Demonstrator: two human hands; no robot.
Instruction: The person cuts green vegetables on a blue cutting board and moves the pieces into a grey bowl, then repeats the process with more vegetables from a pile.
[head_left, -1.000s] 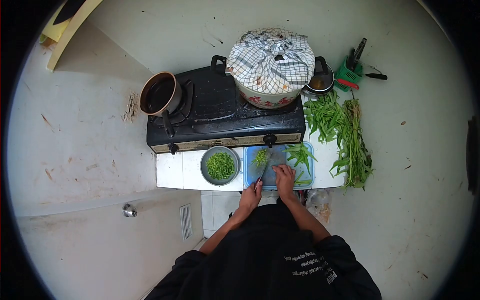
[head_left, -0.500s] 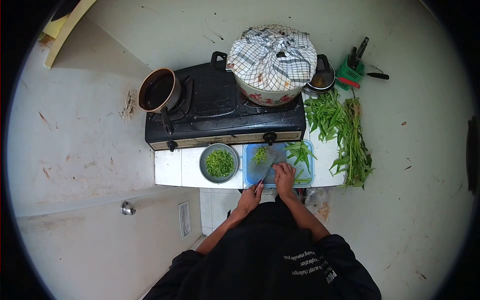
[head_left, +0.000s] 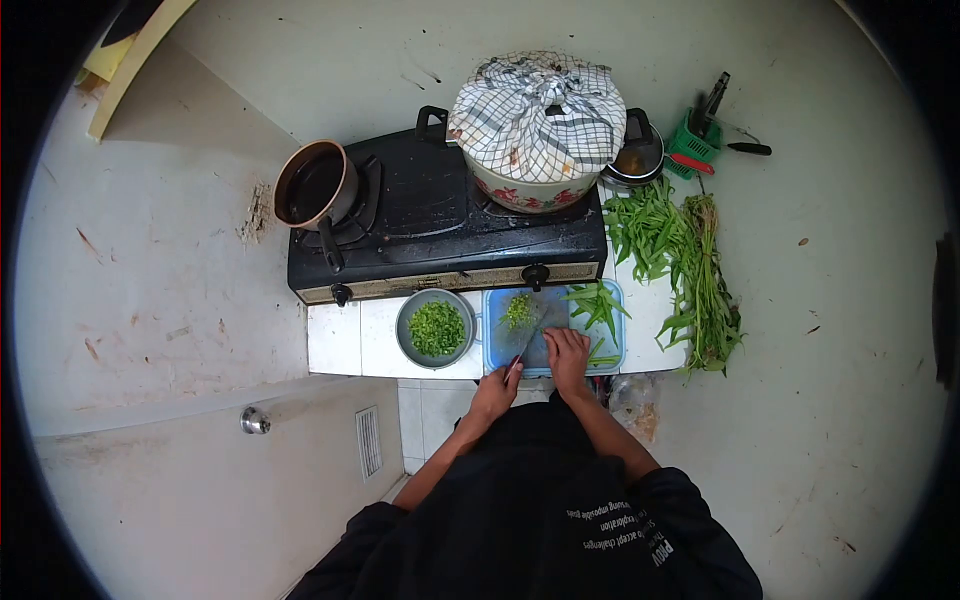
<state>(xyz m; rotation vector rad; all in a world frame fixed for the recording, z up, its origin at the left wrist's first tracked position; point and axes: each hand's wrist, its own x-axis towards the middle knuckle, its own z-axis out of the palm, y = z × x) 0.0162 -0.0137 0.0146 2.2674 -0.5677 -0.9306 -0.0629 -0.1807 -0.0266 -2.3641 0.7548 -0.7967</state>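
My left hand (head_left: 494,394) is closed round the handle of a knife (head_left: 525,346), whose blade slants up and right over the blue cutting board (head_left: 489,345). Opposite the blade, my right hand (head_left: 568,360) presses curled fingers down on the board. What lies under those fingers is hidden. Finely chopped greens (head_left: 518,311) form a small heap near the board's upper left. Leafy green pieces (head_left: 597,304) and some cut stalks (head_left: 603,355) lie on the right side. Left of the board, a grey bowl (head_left: 402,345) holds more chopped greens (head_left: 436,328).
Behind the board stands a black gas stove (head_left: 420,255) with a saucepan (head_left: 341,195) and a large cloth-covered pot (head_left: 545,190). Bunches of leafy greens (head_left: 705,290) lie on the white counter at right, below a green utensil basket (head_left: 692,150). A door (head_left: 220,490) is at left.
The knife has shifted slightly, and more of its blade shows over the board. My left hand has moved a little with it. My right hand stays at nearly the same spot.
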